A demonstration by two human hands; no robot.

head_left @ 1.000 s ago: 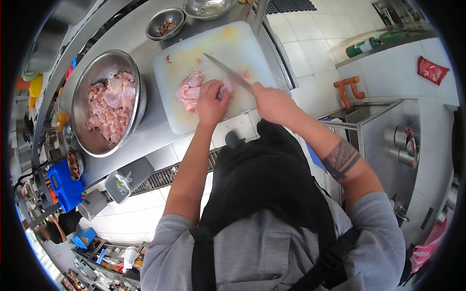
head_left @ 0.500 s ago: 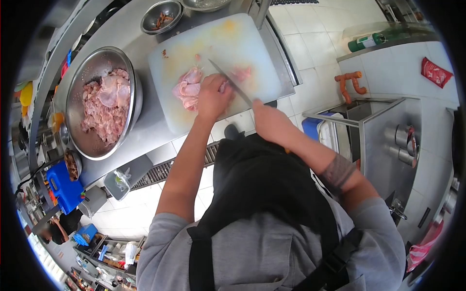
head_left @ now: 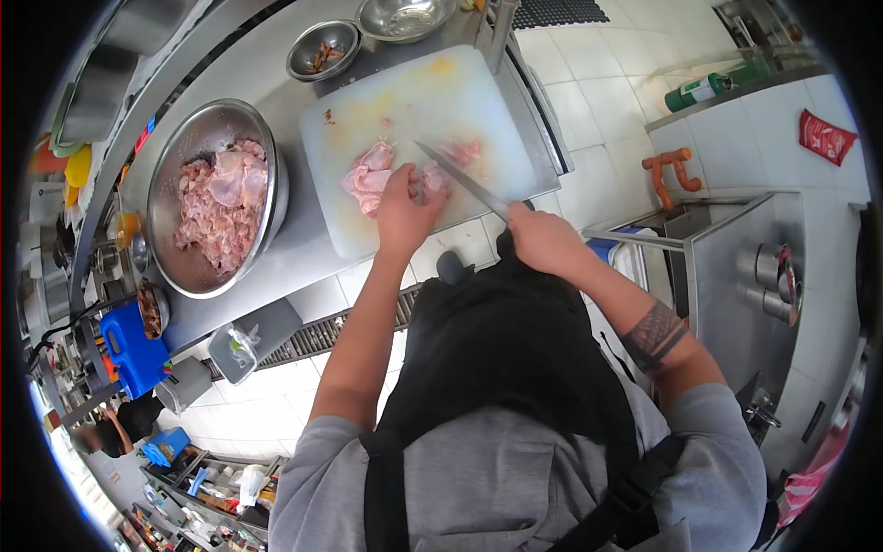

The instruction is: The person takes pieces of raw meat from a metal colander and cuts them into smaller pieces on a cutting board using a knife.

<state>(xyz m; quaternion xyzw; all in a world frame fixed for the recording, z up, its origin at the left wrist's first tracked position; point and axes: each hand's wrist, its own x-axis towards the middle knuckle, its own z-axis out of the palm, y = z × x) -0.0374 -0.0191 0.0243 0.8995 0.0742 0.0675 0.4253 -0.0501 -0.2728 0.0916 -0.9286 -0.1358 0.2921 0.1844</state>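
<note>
On the white cutting board (head_left: pixel 359 101) lie pieces of raw chicken. My left hand (head_left: pixel 407 216) rests at the near side of the board, its thumb and fingers around a small chicken piece (head_left: pixel 435 181). A larger piece of raw chicken (head_left: pixel 368 178) touches the left side of that hand. My right hand (head_left: pixel 544 239) is wrapped round the handle of a long knife (head_left: pixel 469 183), whose blade points up and left across the board, just right of the small piece. Beyond the blade are pink scraps (head_left: pixel 462 152).
Left of the board, a large steel bowl (head_left: pixel 164 221) holds raw chicken. Two smaller metal bowls (head_left: pixel 296 64) (head_left: pixel 405 35) stand behind the board. A blue container (head_left: pixel 133 350) and grey bin (head_left: pixel 235 354) are at lower left. A co-worker (head_left: pixel 120 431) appears far left.
My left hand's fingers have spread wider around the small piece. The knife and my right hand have shifted slightly right and down from the board's middle. The whole view has also shifted.
</note>
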